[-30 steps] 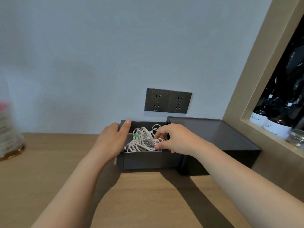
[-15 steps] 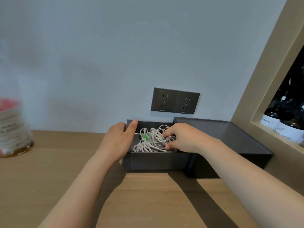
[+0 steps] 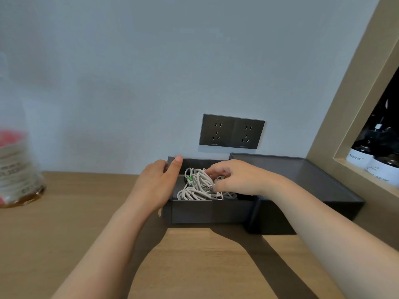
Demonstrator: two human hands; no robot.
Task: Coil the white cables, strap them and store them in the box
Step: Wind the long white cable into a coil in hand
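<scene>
- One pale wall point(image 3: 151, 61) fills the view beyond both hands.
- A wooden tabletop point(image 3: 86, 212) runs under both forearms and carries everything named here except the wall fittings and the bottles.
- A light wooden frame point(image 3: 345, 104) rises to the right of the right hand, around a dark recess.
- A large dark tray point(image 3: 313, 175) sits just right of the right hand, under that wrist, its end against the box.
- The box point(image 3: 205, 210), dark and open-topped, stands between the two hands, near the wall.
- The left hand point(image 3: 155, 186) grips the box's left wall, with the thumb laid along the rim toward the back corner and the fingers curled on the outside.
- The right hand point(image 3: 239, 180) reaches into the box from the right, its fingers and thumb curled down and closed on the cable bundle.
- A blurred clear jar point(image 3: 15, 169) with red at its top stands well to the left of the left hand.
- Two dark wall sockets point(image 3: 232, 131) sit side by side above the right hand.
- The white cables point(image 3: 196, 186) lie in a loose looped heap inside the box, between the left thumb and the right fingers.
- Dark bottles point(image 3: 367, 156) with white labels stand in the recess, far right of the right hand.
- A green strap point(image 3: 190, 179) shows on the bundle, just left of the right hand's fingertips.
</scene>
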